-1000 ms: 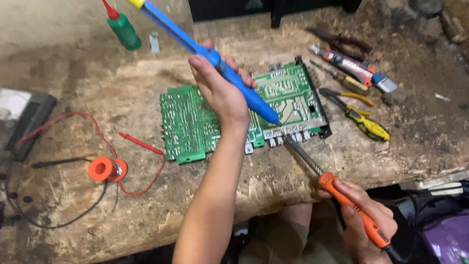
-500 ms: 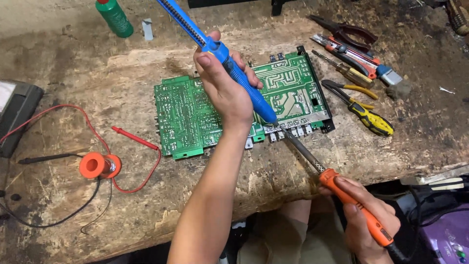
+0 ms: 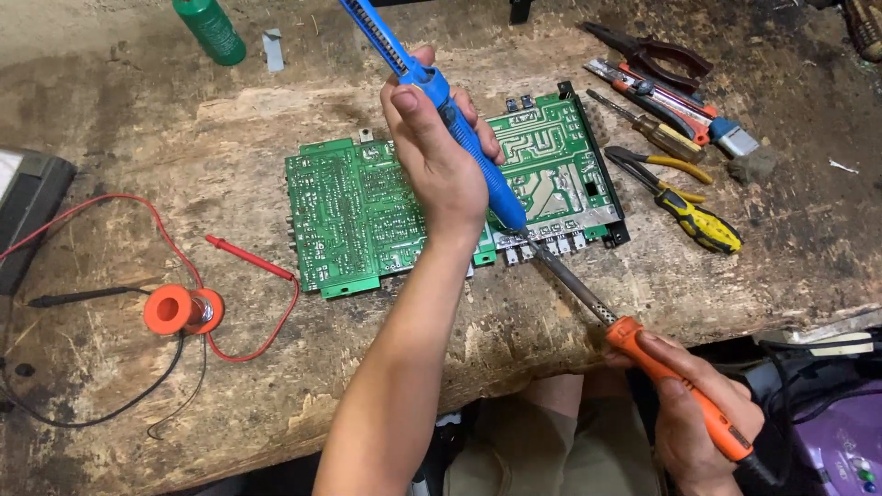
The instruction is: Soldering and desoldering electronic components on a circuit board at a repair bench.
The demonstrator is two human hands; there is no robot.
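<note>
Nearest the camera, the right hand (image 3: 698, 418) is wrapped around an orange soldering iron (image 3: 634, 340), its tip on the joints at the near edge of the green circuit board (image 3: 367, 220). The left hand (image 3: 441, 152) is closed around a blue solder sucker (image 3: 459, 129), nozzle right beside that tip. Looks like desoldering mid-joint; the sucker has to stay tight on the melt. Right of the board, pliers (image 3: 684, 207) crowd things; left of it, a solder spool (image 3: 179, 310) sits well apart on the surface (image 3: 138, 147).

Worn, scarred wooden workbench (image 3: 138, 432), splintered front edge, dark stains toward the back, even soft light
</note>
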